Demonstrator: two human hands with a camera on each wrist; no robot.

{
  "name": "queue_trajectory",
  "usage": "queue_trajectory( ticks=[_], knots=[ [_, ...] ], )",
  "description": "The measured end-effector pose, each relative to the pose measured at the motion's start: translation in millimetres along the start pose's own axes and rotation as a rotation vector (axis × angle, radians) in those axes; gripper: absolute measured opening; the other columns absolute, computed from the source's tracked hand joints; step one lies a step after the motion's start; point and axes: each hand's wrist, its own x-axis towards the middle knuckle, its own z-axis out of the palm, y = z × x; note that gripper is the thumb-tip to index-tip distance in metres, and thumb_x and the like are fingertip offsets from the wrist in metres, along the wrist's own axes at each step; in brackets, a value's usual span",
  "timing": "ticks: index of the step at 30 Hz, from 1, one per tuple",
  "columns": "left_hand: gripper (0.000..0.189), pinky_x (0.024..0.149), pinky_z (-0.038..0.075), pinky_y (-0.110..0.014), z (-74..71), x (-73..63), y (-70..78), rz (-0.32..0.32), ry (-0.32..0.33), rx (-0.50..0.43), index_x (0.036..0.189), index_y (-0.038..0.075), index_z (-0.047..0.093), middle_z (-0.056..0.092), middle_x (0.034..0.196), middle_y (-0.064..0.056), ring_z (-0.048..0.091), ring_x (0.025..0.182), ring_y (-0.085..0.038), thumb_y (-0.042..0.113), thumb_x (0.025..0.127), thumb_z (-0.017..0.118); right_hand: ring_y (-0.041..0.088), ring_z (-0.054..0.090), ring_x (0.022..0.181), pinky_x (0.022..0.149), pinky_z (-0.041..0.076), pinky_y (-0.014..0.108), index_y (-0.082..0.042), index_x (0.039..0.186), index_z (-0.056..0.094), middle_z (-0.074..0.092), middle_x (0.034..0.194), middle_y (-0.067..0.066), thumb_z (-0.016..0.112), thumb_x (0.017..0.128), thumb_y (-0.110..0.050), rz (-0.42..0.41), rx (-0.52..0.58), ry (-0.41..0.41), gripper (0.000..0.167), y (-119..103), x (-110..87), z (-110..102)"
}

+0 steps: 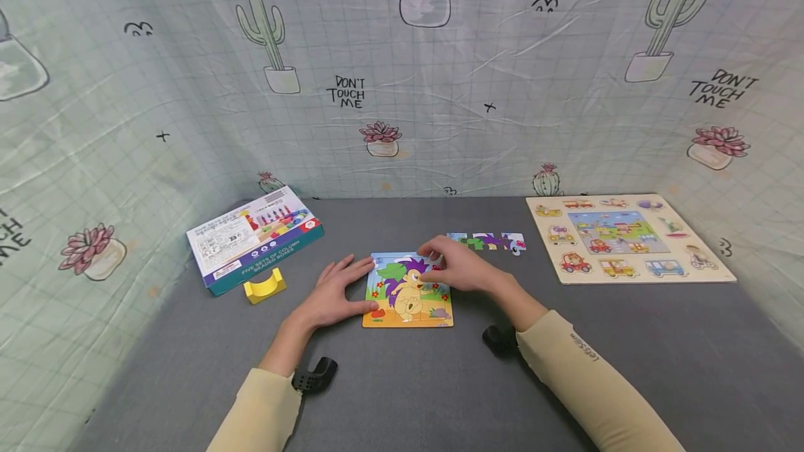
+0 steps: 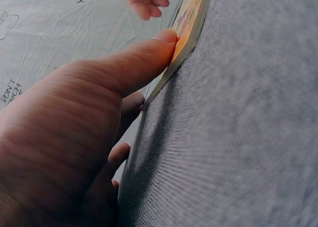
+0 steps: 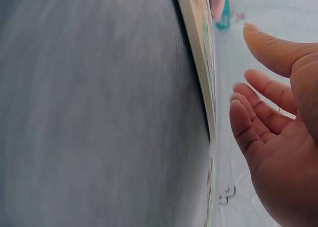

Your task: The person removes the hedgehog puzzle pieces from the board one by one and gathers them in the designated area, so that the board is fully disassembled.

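A square jigsaw puzzle [image 1: 408, 317] with a purple-spined hedgehog picture lies flat on the grey table. My left hand [image 1: 335, 293] rests at its left side, fingers spread. In the left wrist view the left thumb [image 2: 144, 63] lies on the puzzle's edge. Over the puzzle's upper right corner hovers my right hand [image 1: 466, 267], which hides that part of the picture. The right wrist view shows the right hand [image 3: 278, 108] slightly above the board, thumb and loosely bent fingers apart, nothing visible between them. Several loose puzzle pieces [image 1: 486, 242] lie just behind the right hand.
A box of column beads [image 1: 251, 239] sits at the back left, with a yellow curved block [image 1: 265, 288] in front of it. At the back right lies a wooden vehicle puzzle board [image 1: 628, 267]. A patterned curtain [image 1: 427, 75] hangs behind the table.
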Motion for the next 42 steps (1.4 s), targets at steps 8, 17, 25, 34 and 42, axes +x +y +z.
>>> queue_trajectory(
  ticks=[8, 17, 25, 34, 42],
  knots=[
    [0.083, 0.118, 0.004, -0.062, -0.5, -0.5, -0.6, 0.02, 0.008, -0.013, 0.153, 0.012, 0.047, 0.041, 0.158, -0.01, 0.016, 0.151, -0.037, 0.05, 0.085, 0.076, 0.022, 0.057, 0.102, 0.089, 0.051, 0.035, -0.001, 0.128, 0.063, 0.06, 0.12, 0.01, 0.075, 0.093, -0.024, -0.044, -0.038, -0.05, 0.044, -13.8, 12.7, 15.4],
    [0.082, 0.118, 0.003, -0.062, -0.8, -0.8, -1.1, 0.033, 0.012, -0.026, 0.153, 0.012, 0.046, 0.041, 0.157, -0.01, 0.017, 0.151, -0.037, 0.049, 0.086, 0.076, 0.02, 0.055, 0.099, 0.09, 0.049, 0.032, -0.001, 0.128, 0.063, 0.06, 0.116, 0.007, 0.078, 0.091, -0.026, -0.057, -0.045, -0.097, 0.047, -25.1, 22.0, 26.8],
    [0.081, 0.118, 0.004, -0.062, -0.7, -0.2, -2.8, 0.043, 0.011, -0.029, 0.153, 0.012, 0.047, 0.041, 0.157, -0.01, 0.017, 0.151, -0.037, 0.048, 0.087, 0.076, 0.017, 0.055, 0.1, 0.093, 0.048, 0.033, -0.002, 0.129, 0.063, 0.059, 0.117, 0.005, 0.076, 0.093, -0.026, 0.008, -0.058, -0.141, 0.045, -30.1, 26.9, 33.2],
    [0.081, 0.118, 0.004, -0.062, -0.7, 0.0, -2.8, 0.048, 0.012, -0.023, 0.153, 0.012, 0.047, 0.041, 0.157, -0.01, 0.017, 0.151, -0.037, 0.049, 0.087, 0.075, 0.018, 0.053, 0.1, 0.095, 0.048, 0.036, -0.004, 0.12, 0.068, 0.058, 0.114, 0.006, 0.076, 0.093, -0.027, 0.056, -0.127, -0.132, 0.036, -38.2, 28.3, 38.0],
    [0.081, 0.118, 0.004, -0.062, -1.1, -0.7, -2.4, 0.048, 0.017, -0.025, 0.153, 0.012, 0.047, 0.041, 0.158, -0.009, 0.017, 0.151, -0.037, 0.048, 0.086, 0.076, 0.017, 0.053, 0.097, 0.092, 0.048, 0.035, -0.004, 0.117, 0.068, 0.059, 0.109, 0.004, 0.076, 0.093, -0.026, 0.065, -0.116, -0.109, 0.033, -38.0, 29.0, 40.0]
  ],
)
